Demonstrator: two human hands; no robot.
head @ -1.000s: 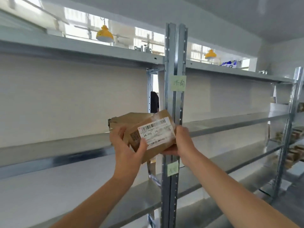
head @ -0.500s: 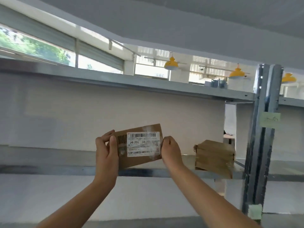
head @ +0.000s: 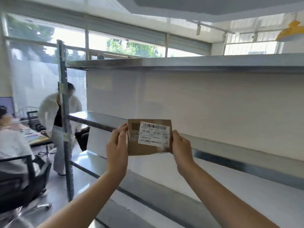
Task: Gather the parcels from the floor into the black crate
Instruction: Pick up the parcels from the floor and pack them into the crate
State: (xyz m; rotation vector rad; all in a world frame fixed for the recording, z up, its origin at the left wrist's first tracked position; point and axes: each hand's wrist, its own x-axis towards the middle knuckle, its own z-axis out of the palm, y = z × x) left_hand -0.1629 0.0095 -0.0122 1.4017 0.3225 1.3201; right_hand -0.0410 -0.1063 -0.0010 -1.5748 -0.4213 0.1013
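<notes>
Swung left along the shelf (head: pixel 213 63), both hands, left hand (head: pixel 117 149) and right hand (head: pixel 181 148), pinch the brown parcel (head: pixel 148 137) by its side edges

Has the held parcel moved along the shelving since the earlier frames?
Yes, leftward along the rack: a second ago the parcel overlapped a mid-rack upright, now out of view; it is now nearer the end upright.

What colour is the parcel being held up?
Brown cardboard, the parcel carries a white label printed with black barcodes; the head view shows it best.
</notes>
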